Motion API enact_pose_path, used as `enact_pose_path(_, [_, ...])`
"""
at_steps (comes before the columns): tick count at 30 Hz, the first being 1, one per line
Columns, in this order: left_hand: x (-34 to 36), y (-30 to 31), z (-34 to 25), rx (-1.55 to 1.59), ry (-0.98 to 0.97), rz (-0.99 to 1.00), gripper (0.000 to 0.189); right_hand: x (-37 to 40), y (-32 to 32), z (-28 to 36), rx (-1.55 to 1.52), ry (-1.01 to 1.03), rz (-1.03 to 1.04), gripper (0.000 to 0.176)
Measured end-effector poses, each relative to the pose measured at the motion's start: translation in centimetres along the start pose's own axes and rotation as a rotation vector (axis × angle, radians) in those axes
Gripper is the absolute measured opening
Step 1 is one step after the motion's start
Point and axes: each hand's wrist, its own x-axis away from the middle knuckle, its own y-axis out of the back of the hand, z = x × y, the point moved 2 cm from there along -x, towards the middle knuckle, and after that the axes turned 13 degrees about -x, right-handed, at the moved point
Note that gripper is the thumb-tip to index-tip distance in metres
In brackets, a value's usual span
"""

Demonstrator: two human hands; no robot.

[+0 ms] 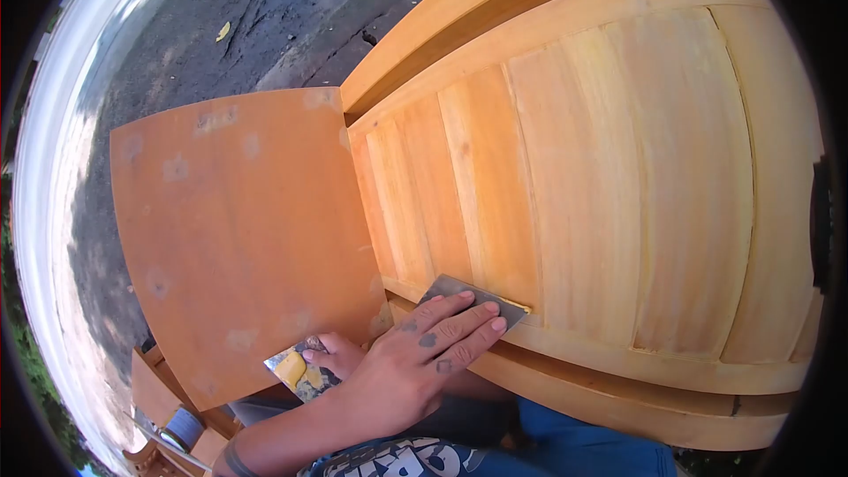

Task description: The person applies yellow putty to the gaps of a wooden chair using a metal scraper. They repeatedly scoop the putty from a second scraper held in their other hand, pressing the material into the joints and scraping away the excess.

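Note:
My left hand (437, 340), tattooed on the fingers, presses a flat dark scraper (450, 287) against the lower edge of a wooden panel (583, 177). A thin line of yellowish paste shows along the scraper's right edge. Below my left forearm, my right hand (336, 356) grips a metal plate (281, 362) with its thumb on top. Yellow putty (291, 367) lies on that plate. The rest of my right hand is mostly hidden by the plate and my left arm. An orange-brown board (247, 238) with pale patches adjoins the panel's left side.
Wooden rails (618, 424) run along the panel's lower side, and a thick frame edge (495, 9) runs along the top. Other wooden parts (155, 389) stand at the lower left, beside a blue roll-like object (184, 427). Dark ground (283, 9) lies beyond the board.

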Motion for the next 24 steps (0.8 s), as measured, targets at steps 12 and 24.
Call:
enact_pose_path(12, [-5.4,0.6,-0.4,-0.071,0.040,-0.148,0.059,1.4,-0.4,4.0,-0.032,-0.042,0.019,0.025])
enact_pose_path(24, [-10.8,6.7,3.0,-0.018,0.079,-0.178,0.044,1.1,-1.8,5.9,-0.060,-0.040,0.094,0.022])
